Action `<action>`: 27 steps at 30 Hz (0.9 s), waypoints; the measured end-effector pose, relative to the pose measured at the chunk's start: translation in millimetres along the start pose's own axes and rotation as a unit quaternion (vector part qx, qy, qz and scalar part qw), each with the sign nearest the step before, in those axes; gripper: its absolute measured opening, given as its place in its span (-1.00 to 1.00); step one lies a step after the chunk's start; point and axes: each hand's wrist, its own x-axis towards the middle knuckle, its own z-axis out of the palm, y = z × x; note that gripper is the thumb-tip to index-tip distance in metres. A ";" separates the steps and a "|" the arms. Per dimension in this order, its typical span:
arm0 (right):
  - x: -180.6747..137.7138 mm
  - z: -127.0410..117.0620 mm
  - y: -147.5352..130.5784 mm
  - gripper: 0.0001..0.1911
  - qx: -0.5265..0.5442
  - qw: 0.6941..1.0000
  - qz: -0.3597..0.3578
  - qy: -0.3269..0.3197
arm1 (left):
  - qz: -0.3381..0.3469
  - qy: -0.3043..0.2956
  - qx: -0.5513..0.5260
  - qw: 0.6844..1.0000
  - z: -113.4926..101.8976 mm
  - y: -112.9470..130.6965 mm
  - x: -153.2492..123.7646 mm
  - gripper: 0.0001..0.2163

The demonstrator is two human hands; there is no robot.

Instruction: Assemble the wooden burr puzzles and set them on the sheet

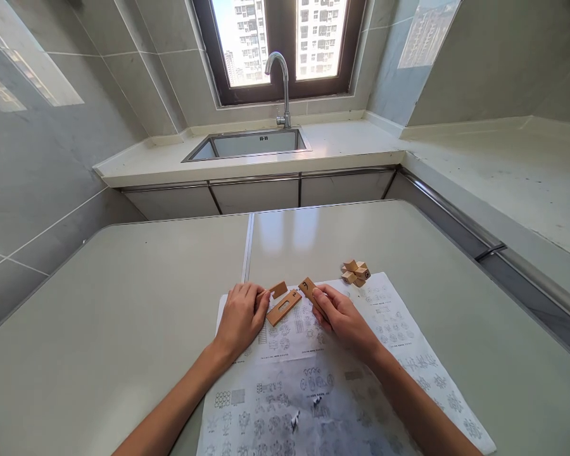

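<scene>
Centrally, on the sheet [389, 329]: slotted bar [284, 308], long axis running lower-left to upper-right, between both hands. Left hand [241, 316] nearer, fingers pinching a small block [278, 289]. Right hand [341, 313], fingers closed on a strip [308, 287], lower end hidden. Print illegible.

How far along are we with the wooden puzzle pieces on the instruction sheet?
Early, by the look of it. One assembled wooden cluster sits apart at the top edge of the instruction sheet. In hand: the left hand holds a small piece, the right hand another piece. A slotted flat piece lies loose between them; none of the three are joined.
</scene>
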 end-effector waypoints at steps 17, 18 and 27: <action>-2.2 -0.5 -3.8 -0.36 0.102 0.992 0.071 0.017 | 0.055 0.050 0.028 0.997 -1.2 3.4 -2.4 -0.83; -2.2 -0.6 -3.8 -0.36 0.101 0.992 0.073 0.017 | 0.069 0.042 0.026 0.996 -2.5 6.2 -3.1 -0.83; -1.5 1.3 -7.3 -0.38 0.066 0.996 0.067 0.002 | 0.104 0.000 0.028 0.994 -2.9 16.1 -7.0 -0.80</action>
